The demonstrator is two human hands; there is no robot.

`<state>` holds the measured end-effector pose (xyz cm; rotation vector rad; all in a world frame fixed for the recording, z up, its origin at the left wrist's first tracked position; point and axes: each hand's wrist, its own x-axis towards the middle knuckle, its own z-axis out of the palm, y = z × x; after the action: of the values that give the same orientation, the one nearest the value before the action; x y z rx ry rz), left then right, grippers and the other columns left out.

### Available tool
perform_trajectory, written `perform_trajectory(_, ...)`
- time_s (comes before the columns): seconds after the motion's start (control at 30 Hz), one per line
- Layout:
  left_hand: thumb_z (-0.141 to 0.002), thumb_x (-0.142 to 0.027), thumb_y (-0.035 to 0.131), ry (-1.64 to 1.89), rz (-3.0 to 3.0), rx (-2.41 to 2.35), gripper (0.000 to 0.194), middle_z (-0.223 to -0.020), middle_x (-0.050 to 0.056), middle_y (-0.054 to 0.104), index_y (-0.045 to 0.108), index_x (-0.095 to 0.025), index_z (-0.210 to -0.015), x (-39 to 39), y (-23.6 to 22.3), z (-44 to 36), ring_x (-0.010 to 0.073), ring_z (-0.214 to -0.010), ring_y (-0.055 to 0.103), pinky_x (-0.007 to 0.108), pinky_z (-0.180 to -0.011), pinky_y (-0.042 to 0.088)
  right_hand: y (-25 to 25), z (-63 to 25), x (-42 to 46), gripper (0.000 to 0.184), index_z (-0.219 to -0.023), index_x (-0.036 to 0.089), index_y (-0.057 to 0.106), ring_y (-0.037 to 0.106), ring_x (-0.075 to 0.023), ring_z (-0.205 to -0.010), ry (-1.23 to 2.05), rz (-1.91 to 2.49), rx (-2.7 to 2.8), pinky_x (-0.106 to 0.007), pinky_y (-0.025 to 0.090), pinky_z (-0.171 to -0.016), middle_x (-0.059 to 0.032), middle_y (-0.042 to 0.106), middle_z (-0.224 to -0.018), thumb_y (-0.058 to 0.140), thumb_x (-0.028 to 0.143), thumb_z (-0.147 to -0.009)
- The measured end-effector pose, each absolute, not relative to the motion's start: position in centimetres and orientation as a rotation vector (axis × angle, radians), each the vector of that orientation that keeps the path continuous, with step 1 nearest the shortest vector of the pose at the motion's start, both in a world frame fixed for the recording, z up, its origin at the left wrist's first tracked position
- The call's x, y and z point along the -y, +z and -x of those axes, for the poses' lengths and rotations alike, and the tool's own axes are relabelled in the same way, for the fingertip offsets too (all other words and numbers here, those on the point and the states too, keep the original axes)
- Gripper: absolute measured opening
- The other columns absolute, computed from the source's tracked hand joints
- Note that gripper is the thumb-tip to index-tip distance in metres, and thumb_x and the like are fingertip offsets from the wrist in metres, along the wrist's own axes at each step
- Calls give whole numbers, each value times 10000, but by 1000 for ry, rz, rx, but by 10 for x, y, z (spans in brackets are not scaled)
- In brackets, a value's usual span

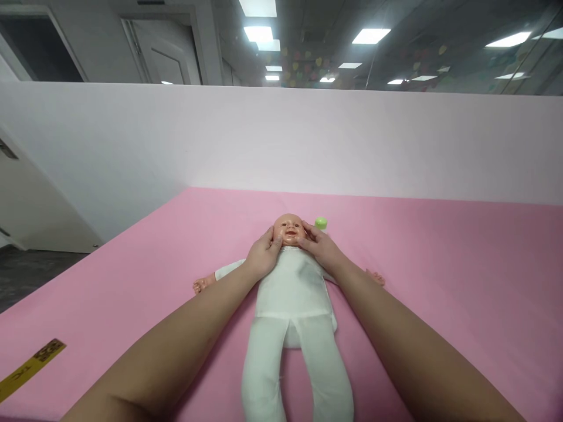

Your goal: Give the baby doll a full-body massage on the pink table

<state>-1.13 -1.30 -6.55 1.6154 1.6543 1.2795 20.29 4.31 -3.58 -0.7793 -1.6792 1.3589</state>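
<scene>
A baby doll (292,284) with a white cloth body lies on its back, its head away from me and its legs toward me. My left hand (264,253) cups one side of the doll's head, with the thumb on the cheek. On the opposite side, my right hand (323,243) holds the head too, its thumb by the chin and its fingers along the temple. The doll's arms stretch out sideways, passing beneath my forearms. Just beyond my right hand is a small light-green round object (321,223), partly hidden.
Pink covering (440,281) spreads under the doll. A low white wall (329,140) runs along the back, with glass above it. A yellow strip with black print (33,369) lies near the left front edge. Grey floor (35,272) shows at far left.
</scene>
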Motion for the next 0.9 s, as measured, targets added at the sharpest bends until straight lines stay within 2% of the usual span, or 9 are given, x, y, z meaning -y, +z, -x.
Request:
perform_trajectory(0.1, -899, -718, 618, 1246, -1614, -1663, 947, -1615, 122, 441, 326, -216, -1646, 16, -63, 9, 319, -1422, 523, 411, -1170, 420, -39, -199, -39, 920, -1547, 303, 485, 557, -311, -1384, 1214, 864, 1714, -510, 436, -1197, -75, 595, -1491, 896, 506, -750)
perform_trajectory(0.23, -852, -711, 686, 1262, -1582, -1646, 1021, -1598, 145, 461, 309, -200, -1652, 15, -63, 8, 329, -1366, 570, 412, -1116, 461, -42, -196, -38, 923, -1532, 309, 491, 592, -332, -1342, 1080, 966, 1765, -529, 461, -1171, -80, 636, -1435, 911, 496, -732)
perform_trajectory(0.4, -885, -650, 682, 1307, -1560, -1610, 925, -1591, 131, 476, 354, -217, -1635, 13, -66, 10, 313, -1339, 592, 410, -1125, 453, -42, -197, -42, 873, -1525, 306, 518, 600, -335, -1333, 1082, 942, 1777, -539, 453, -1178, -77, 651, -1419, 899, 439, -750)
perform_trajectory(0.63, -933, -584, 649, 1316, -1540, -1537, 835, -1571, 117, 503, 391, -183, -1618, 15, -58, 13, 309, -1402, 541, 401, -1189, 412, -41, -204, -47, 767, -1512, 295, 543, 563, -283, -1381, 1208, 846, 1749, -491, 445, -1192, -49, 595, -1501, 839, 423, -817)
perform_trajectory(0.9, -1026, -590, 480, 1412, -1475, -1444, 655, -1614, 83, 449, 498, -201, -1552, 1, -73, 19, 261, -1505, 427, 428, -1270, 307, -38, -210, -52, 634, -1508, 299, 549, 573, -252, -1371, 1266, 834, 1756, -459, 453, -1185, -27, 613, -1484, 720, 467, -921)
